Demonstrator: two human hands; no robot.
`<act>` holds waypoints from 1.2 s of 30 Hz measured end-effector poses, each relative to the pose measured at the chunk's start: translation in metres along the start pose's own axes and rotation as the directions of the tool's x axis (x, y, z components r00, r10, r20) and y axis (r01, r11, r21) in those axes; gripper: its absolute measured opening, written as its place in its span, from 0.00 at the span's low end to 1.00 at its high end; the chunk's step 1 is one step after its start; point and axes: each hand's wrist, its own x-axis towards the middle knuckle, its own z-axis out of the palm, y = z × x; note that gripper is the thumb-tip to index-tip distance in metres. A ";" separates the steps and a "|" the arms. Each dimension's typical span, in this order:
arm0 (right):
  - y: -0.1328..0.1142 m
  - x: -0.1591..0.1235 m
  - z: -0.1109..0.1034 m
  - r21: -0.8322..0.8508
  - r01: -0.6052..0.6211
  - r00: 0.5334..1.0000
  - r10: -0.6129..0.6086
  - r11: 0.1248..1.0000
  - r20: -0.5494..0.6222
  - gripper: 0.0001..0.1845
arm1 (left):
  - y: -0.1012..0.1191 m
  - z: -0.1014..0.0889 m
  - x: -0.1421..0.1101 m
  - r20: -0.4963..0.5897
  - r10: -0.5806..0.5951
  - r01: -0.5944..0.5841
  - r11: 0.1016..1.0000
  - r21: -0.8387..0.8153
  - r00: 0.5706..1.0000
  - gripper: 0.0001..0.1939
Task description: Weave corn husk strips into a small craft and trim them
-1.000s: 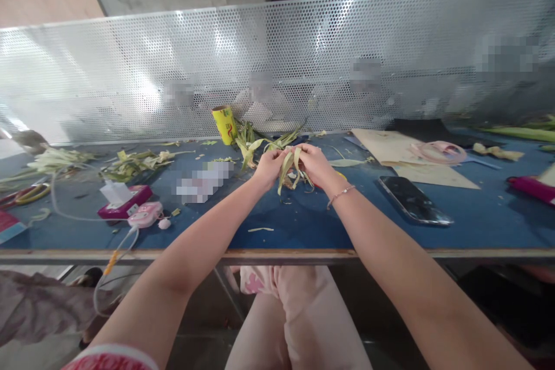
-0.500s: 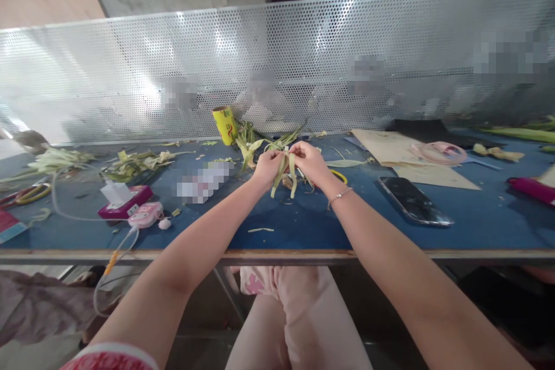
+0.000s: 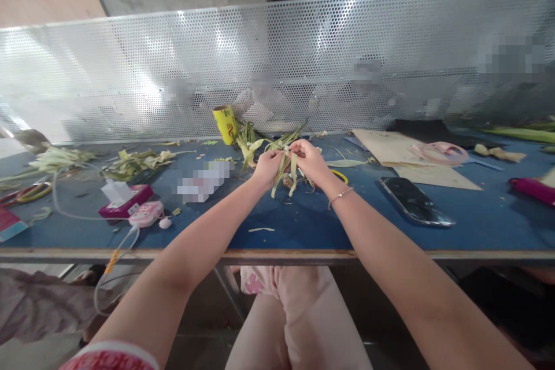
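Above the blue table [image 3: 303,225], my left hand [image 3: 266,166] and my right hand [image 3: 310,162] meet, both pinched on pale green leaf strips [image 3: 286,173]. The strips hang down between the two hands in a few loose ends. More green leaves [image 3: 255,141] lie just behind the hands. A thin bracelet sits on my right wrist. A loose leaf sliver [image 3: 261,229] lies on the table nearer to me.
A yellow roll [image 3: 225,124] stands by the perforated metal screen [image 3: 277,63]. A black phone [image 3: 416,201] and a board [image 3: 407,156] with pink scissors [image 3: 437,152] lie right. Pink boxes [image 3: 130,203], a cable and leaf heaps [image 3: 134,162] lie left. People sit behind the screen.
My hands have drawn the leaf strips a little straighter and closer together; a second ago the strips curled more loosely between the fingers. The arms have hardly moved.
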 end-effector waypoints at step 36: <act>-0.013 -0.005 -0.005 -0.119 0.076 0.993 -0.064 0.990 0.100 0.10 | -0.002 -0.008 0.007 0.108 -0.035 0.033 0.999 0.017 0.994 0.07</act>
